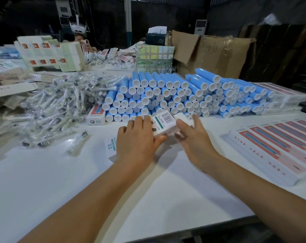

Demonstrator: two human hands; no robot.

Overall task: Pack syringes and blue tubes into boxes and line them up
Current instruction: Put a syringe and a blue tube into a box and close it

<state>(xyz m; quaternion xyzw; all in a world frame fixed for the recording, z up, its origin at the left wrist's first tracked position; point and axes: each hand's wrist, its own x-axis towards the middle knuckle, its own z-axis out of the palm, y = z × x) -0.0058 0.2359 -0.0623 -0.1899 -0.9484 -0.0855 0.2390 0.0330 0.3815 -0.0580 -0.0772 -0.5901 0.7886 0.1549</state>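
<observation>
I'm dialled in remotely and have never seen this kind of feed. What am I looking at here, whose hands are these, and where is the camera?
There is no machine: one camera worn on a person's head looks down at their two bare hands. The left hand and the right hand together hold a small white box with a barcode, its end flap open. Behind them on the white table lies a stack of blue tubes with white caps. To the left is a heap of wrapped syringes. To the right, packed boxes lie side by side in a row.
</observation>
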